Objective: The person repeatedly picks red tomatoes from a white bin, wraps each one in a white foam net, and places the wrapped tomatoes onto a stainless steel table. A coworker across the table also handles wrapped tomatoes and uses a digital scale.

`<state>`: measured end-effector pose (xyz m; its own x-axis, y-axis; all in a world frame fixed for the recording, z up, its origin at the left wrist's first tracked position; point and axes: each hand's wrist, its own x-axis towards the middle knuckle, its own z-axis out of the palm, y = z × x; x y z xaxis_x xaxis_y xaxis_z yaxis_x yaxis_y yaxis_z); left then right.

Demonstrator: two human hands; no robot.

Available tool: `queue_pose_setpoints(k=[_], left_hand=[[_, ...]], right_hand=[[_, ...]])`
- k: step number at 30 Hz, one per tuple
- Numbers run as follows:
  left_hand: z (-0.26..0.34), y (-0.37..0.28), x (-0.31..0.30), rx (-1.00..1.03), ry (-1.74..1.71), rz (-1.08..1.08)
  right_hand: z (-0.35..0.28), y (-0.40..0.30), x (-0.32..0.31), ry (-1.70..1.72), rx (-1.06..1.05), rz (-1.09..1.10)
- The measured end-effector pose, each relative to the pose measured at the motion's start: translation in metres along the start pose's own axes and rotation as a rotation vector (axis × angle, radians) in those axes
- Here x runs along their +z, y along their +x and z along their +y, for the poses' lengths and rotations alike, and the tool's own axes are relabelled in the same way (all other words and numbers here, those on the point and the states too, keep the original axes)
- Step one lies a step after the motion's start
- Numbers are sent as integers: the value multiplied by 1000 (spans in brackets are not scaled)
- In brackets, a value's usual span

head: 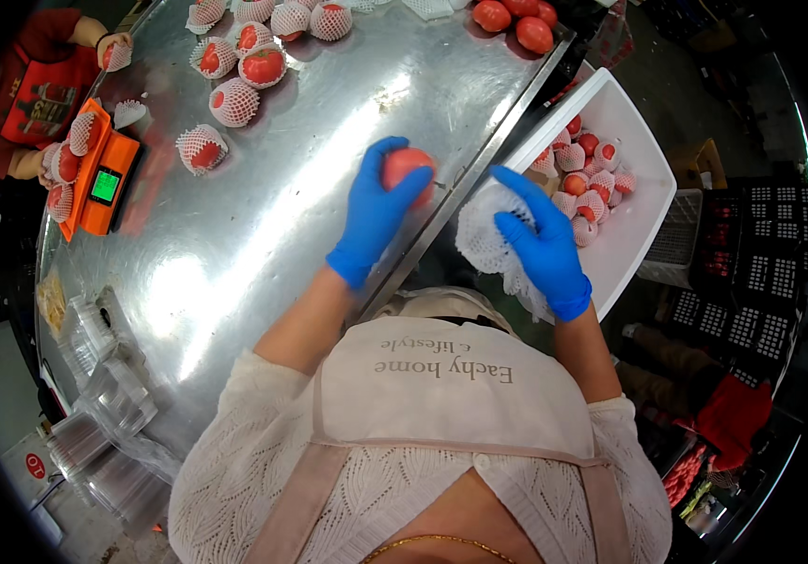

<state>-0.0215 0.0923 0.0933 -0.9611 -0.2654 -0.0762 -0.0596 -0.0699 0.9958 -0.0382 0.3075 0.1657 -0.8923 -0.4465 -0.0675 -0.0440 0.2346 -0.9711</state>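
Note:
My left hand (375, 204), in a blue glove, grips a bare red tomato (409, 175) over the steel table (291, 211) near its right edge. My right hand (545, 240), gloved in blue too, holds a bunch of white foam net sleeves (492, 229) beside the table edge. Just right of that hand stands a white foam box (640, 211) with many net-sleeved tomatoes (590, 187) inside. Netted tomatoes (234, 102) lie on the table at the upper left of my left hand. Bare tomatoes (534, 35) sit at the table's far right corner.
At the left, a person (41, 92) in red handles netted tomatoes by an orange scale (100, 194) with a lit display. Clear plastic containers (118, 398) are stacked at the table's near left. Black crates (763, 247) and a light plastic crate (672, 240) stand at the right.

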Motion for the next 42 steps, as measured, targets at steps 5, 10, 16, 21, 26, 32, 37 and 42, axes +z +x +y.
queue_pose_setpoints(k=[5,10,16,21,26,32,37,42], left_hand=[[-47,18,-16,355,877,60],[-10,10,-11,515,952,67],[33,-21,9,153,385,-339],[8,2,-11,-117,-111,14],[10,21,-37,-267,-607,101],[-68,28,-44,-23,-119,242],[-90,40,-42,7,214,367],[-85,47,-46,-66,438,269]], right_hand=[[6,8,-4,254,81,61],[21,10,2,206,36,83],[18,23,21,204,57,21],[20,43,31,-158,27,-18],[60,78,45,-178,34,-16],[99,100,59,472,363,-27],[126,119,77,202,369,8],[124,127,82,91,402,-96]])
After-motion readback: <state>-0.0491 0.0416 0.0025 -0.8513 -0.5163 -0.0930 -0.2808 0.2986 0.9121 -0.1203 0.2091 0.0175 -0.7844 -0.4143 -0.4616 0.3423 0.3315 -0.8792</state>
